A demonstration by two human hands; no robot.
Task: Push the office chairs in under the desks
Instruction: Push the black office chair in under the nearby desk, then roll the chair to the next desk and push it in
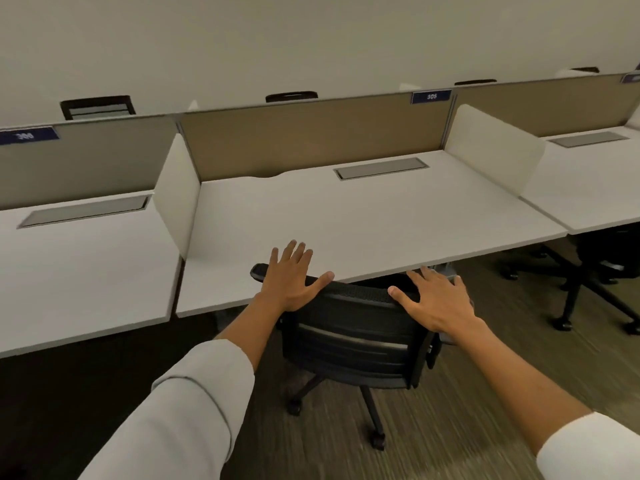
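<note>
A black mesh-backed office chair [353, 344] stands at the front edge of the white middle desk [363, 216], its seat hidden under the desktop and its backrest top against the edge. My left hand [291, 278] lies flat with fingers spread on the backrest's upper left corner. My right hand [438, 299] lies flat with fingers spread on the upper right corner. Neither hand is wrapped around anything. The chair's wheeled base [375, 410] shows on the carpet below.
White desks stand to the left [76, 271] and right [588, 188], split by white side dividers and tan back panels. Another black chair [602, 268] sits under the right desk with its base sticking out. More chair tops show behind the panels. Striped carpet lies underfoot.
</note>
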